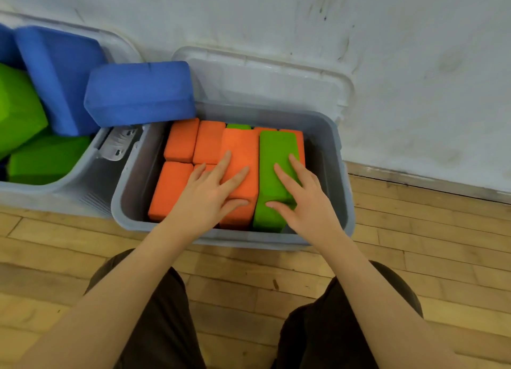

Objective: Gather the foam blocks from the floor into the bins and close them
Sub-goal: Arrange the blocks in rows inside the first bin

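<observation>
- The foam blocks sit packed inside the near grey bin (336,147), the landmark here: several orange blocks (181,140) side by side and one green block (276,147) toward the bin's right wall, a gap left between it and that wall.
- The left hand (210,194) lies flat, fingers straight and spread, on the tall orange block (240,150) in the bin's middle; it grasps nothing, likely pressing the block level so a lid can shut.
- The right hand (301,200) rests likewise on the green block, fingers extended, thumb at its near end, probably seating it.
- Behind the bin, its clear lid (262,78) leans against the wall, not yet on.
- Left of the bin, a blue block (138,93) overhangs its rim, resting on a second bin (69,194) heaped with blue and green blocks.
- Near the bin, wooden floor (414,244) shows no loose blocks.
</observation>
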